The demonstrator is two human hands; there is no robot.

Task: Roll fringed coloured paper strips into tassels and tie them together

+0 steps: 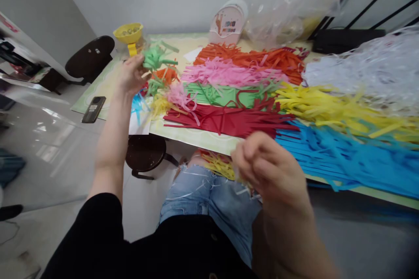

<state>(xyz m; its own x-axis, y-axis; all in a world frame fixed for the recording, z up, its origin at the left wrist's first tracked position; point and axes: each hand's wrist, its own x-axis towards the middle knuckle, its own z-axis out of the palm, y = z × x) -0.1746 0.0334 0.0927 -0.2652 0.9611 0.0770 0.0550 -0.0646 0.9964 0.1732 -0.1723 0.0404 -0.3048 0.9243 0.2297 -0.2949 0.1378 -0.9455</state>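
Observation:
My left hand (132, 72) is raised over the table's left part, fingers pinched on a green paper tassel (153, 57). Below it hang or lie an orange tassel (166, 76), a pink tassel (180, 96), a yellow tassel (160, 105) and a blue tassel (139, 105); how they are joined is hard to see. My right hand (263, 161) is closed in front of the table edge, near a pile of red paper strips (219, 118). It is slightly blurred, and whatever is between its fingers is hidden.
Fringed strips lie in rows: orange (252, 56), pink (229, 72), green (212, 93), yellow (327, 104), blue (353, 152) and white (366, 69). A phone (93, 109) sits at the left edge. Behind are a yellow bowl (128, 32) and a pink-white container (227, 24). Stools (145, 152) stand nearby.

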